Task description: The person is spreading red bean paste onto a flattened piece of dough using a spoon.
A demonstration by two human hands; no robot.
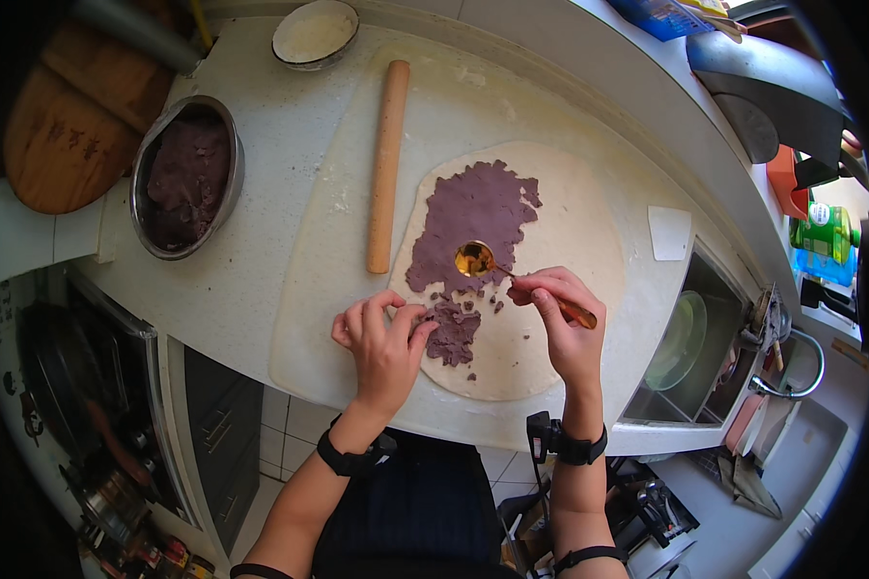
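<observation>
A round sheet of rolled dough (pixel 572 217) lies before me, its left half partly covered with purple paste (pixel 471 210). My right hand (pixel 568 318) grips a gold-coloured metal spoon (pixel 474 259) by its handle, the bowl resting over the lower part of the paste. A smaller, rougher patch of paste (pixel 454 334) sits nearer to me, with crumbs around it. At that patch's left edge is my left hand (pixel 384 340), fingers curled, thumb and index fingertip close together. Whether a crumb is pinched between them I cannot tell.
A wooden rolling pin (pixel 388 166) lies left of the dough on a translucent mat (pixel 318 289). Farther left stands a metal bowl (pixel 235 155) of purple paste. A bowl of white powder (pixel 315 32) is at the back. Right are a white scraper (pixel 670 233) and a sink (pixel 641 402).
</observation>
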